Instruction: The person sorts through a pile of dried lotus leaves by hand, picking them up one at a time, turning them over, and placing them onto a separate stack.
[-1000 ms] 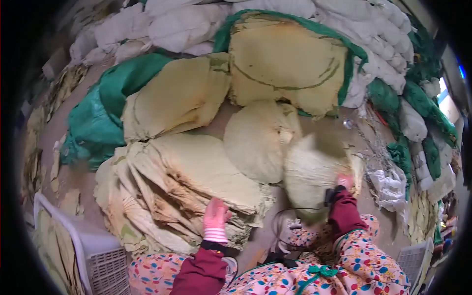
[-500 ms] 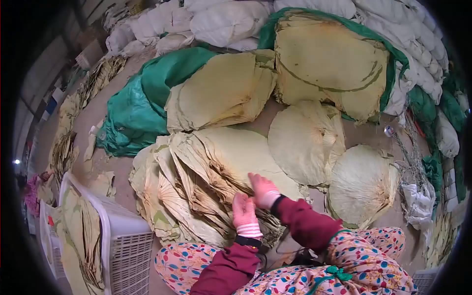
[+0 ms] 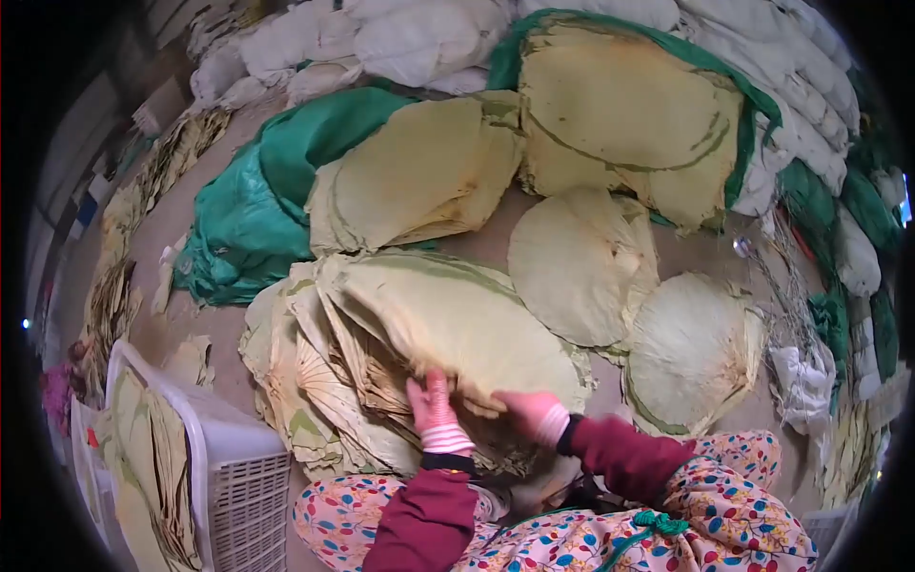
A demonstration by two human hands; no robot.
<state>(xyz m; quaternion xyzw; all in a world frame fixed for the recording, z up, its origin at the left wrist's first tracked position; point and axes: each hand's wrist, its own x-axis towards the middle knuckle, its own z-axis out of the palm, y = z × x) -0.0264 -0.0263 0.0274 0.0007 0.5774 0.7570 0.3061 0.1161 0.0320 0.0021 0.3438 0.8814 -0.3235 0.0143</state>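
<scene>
A large pale dried lotus leaf [image 3: 477, 315] lies in front of me on a pile of folded, browned dried leaves [image 3: 329, 381]. My left hand [image 3: 437, 405], in a pink glove with a striped cuff, is closed on its crumpled brown near edge. To the right, my right hand [image 3: 532, 415], gloved alike, pinches the same edge with the fingers pointing left. The leaf's near edge is lifted off the darker folds beneath it. Two flat round leaf stacks, the upper stack [image 3: 581, 267] and the lower stack [image 3: 694, 353], lie to the right.
Thick stacks of flattened leaves [image 3: 415, 176] [image 3: 629, 105] rest at the back on green sacks [image 3: 248, 210]. White sacks [image 3: 429, 38] line the far wall. A white plastic basket [image 3: 243, 458] holding leaves stands at my left. A bundle of twine [image 3: 782, 276] lies at the right.
My hands have moved apart, the left one leftward and the right one right and down. The top leaf's near edge is now raised and spread over the brown folds.
</scene>
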